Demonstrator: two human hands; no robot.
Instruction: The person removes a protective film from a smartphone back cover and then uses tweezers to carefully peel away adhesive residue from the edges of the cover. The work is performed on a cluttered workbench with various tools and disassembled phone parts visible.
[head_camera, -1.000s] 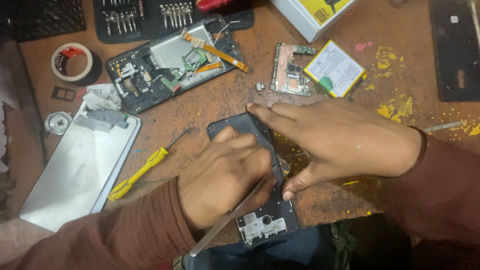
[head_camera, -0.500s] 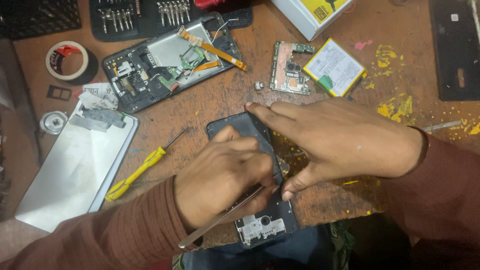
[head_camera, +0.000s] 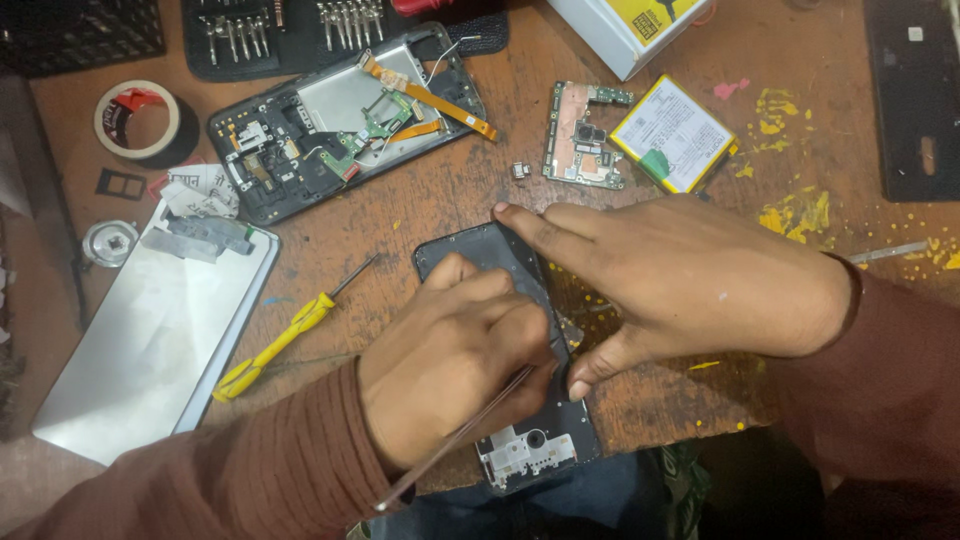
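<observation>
Left hand (head_camera: 455, 365), fingers curled tight around thin metal tweezers (head_camera: 455, 440), works the dark phone frame (head_camera: 500, 345); right hand (head_camera: 690, 280), fingers spread flat from three o'clock, steadies it.

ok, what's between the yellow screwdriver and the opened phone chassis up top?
Head view: only bare scratched wooden table between yellow screwdriver and opened phone chassis.

A worn brown wooden table (head_camera: 430, 215) fills nearly the whole view, its top scratched and spattered with yellow paint flecks (head_camera: 790, 210) towards one side. The light is dim and warm. Along one edge lies a strip of darker floor.
</observation>
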